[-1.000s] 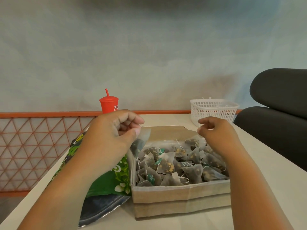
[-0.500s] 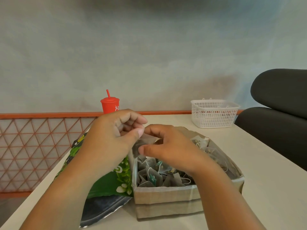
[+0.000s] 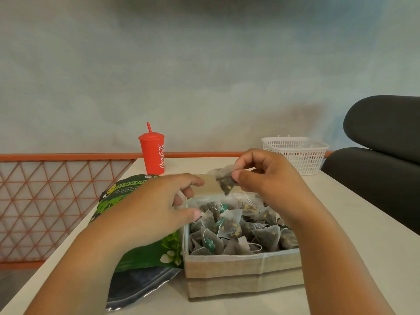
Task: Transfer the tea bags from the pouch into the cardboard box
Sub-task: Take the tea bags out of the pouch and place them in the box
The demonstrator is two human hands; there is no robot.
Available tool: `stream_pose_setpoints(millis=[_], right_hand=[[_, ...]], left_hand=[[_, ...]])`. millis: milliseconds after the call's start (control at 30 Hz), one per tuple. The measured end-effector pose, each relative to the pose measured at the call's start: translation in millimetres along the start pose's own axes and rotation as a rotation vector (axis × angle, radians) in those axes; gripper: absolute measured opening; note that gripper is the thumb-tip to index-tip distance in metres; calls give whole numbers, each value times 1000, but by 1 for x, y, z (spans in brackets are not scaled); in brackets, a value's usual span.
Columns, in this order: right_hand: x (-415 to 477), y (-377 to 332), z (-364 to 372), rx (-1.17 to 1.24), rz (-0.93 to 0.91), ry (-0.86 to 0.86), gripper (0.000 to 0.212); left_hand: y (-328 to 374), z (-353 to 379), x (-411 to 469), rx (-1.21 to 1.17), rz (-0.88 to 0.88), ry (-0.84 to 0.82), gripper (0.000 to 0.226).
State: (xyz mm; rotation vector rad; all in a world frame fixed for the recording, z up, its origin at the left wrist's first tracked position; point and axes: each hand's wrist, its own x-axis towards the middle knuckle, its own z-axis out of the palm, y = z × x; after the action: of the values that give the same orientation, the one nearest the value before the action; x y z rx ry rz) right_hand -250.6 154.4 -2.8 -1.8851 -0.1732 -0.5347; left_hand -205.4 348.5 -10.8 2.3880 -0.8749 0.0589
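Now I am pinching one tea bag [image 3: 223, 181] between the thumb and first fingers of my right hand [image 3: 268, 178], above the far edge of the box [image 3: 241, 271]. Half a second ago this hand was reaching across the box to my left hand [image 3: 154, 208], which was pinching that same bag. So the bag is passing from left to right, and it is already out of the pouch [image 3: 141, 258].

My left hand is now loosening at the left wall of the box, with its fingers half curled. A thin white thing is showing under them, and I cannot tell if the hand is holding it. I am judging that this bag only needs dropping among the other bags [image 3: 231, 228], which are filling the box almost to the rim.

The pouch is lying flat just left of the box, touching it and partly under my left forearm, with its silvery end toward me. I cannot see whether more bags are inside.

Behind the box a red cup [image 3: 152, 153] is standing to the left and a white basket [image 3: 295, 153] to the right, both well apart from it. A dark chair [image 3: 381, 155] is farther right of the box. Nothing is blocking the drop. Only the loose strings in the box may be catching my fingers.
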Motion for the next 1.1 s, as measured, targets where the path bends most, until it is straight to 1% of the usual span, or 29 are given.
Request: stream_pose_setpoints(millis=[133, 200, 333, 433, 567, 733, 833, 967, 1100], right_hand=[[1, 5, -16, -7, 24, 103, 15], [1, 6, -26, 3, 35, 161, 15], [0, 13, -46, -6, 55, 298, 16], [-1, 20, -57, -59, 98, 383, 15], [-2, 24, -62, -153, 154, 399, 17], [-2, 22, -54, -203, 176, 310, 30], [2, 24, -45, -245, 170, 273, 24], [6, 27, -29, -355, 188, 142, 19], [9, 32, -21, -443, 197, 95, 17]], left_hand=[[-9, 2, 1, 227, -120, -228, 75], [-12, 1, -1, 295, -203, -325, 89], [-15, 1, -2, 405, -350, -472, 113], [-20, 7, 2, 484, -385, -535, 123], [-25, 17, 7, 522, -411, -587, 125], [-28, 23, 10, 587, -443, -629, 122], [-30, 25, 11, 625, -447, -622, 120], [-31, 26, 10, 672, -451, -595, 114], [-30, 25, 11, 675, -438, -538, 103]])
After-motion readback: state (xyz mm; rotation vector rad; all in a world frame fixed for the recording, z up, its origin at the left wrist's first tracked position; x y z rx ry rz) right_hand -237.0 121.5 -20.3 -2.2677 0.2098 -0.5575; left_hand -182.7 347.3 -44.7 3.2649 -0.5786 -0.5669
